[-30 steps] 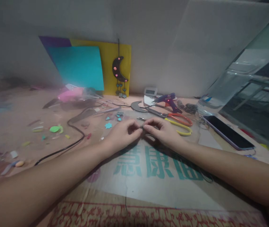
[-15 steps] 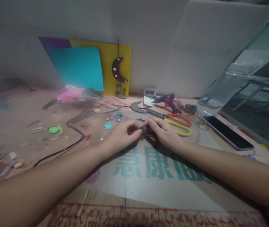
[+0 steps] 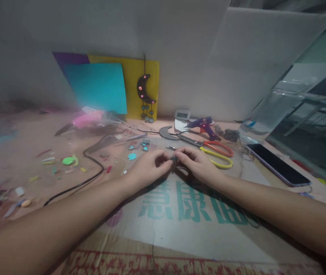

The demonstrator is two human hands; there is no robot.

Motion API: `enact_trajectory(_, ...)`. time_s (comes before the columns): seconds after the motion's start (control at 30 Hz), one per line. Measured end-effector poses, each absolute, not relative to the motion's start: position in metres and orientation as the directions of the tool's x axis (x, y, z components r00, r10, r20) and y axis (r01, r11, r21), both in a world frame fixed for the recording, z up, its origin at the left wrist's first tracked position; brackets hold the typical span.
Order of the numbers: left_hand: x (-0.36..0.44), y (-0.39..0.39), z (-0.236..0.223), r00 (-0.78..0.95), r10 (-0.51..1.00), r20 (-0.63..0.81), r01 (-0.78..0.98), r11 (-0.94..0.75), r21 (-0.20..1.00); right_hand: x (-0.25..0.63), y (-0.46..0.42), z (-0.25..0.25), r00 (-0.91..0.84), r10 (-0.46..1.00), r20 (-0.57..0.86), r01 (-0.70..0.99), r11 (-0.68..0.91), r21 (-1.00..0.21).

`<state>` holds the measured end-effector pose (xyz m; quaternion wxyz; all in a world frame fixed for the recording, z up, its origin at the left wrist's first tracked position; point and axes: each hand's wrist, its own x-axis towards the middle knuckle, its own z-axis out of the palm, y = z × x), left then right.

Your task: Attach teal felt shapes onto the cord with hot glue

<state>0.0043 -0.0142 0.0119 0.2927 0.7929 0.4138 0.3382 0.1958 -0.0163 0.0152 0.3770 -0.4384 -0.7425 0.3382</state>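
My left hand [image 3: 148, 167] and my right hand [image 3: 197, 163] meet fingertip to fingertip over a sheet of cardboard [image 3: 180, 214] printed with green characters. Both pinch a tiny dark and teal piece [image 3: 175, 159] between thumbs and forefingers; what it is stays too small to name. Small teal foam shapes [image 3: 132, 156] lie just left of my left hand. Orange and yellow scissors [image 3: 216, 151] rest just behind my right hand.
A purple glue gun [image 3: 204, 125] and a grey crescent cutout [image 3: 167, 133] lie at the back. Coloured sheets [image 3: 100, 86] and a dark moon hanging [image 3: 145, 89] lean on the wall. A phone [image 3: 279, 165] lies right, a black cable [image 3: 88, 168] left, with foam scraps.
The view has shifted slightly downward and my hands sit a little farther up the cardboard. The fingertips keep pinching the small piece, turning it slightly.
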Motion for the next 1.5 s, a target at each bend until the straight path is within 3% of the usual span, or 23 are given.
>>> enact_trajectory(0.2, 0.0050, -0.0110, 0.0104, 0.411, 0.872, 0.264, 0.454, -0.447, 0.771, 0.1957, -0.0157, 0.0124, -0.277, 0.931, 0.239, 0.297, 0.319, -0.900)
enact_trajectory(1.5, 0.0063, -0.0105, 0.0098, 0.381, 0.897, 0.225, 0.453, -0.393, 0.800, 0.2008, -0.0166, 0.0086, -0.301, 0.922, 0.245, 0.302, 0.336, -0.892)
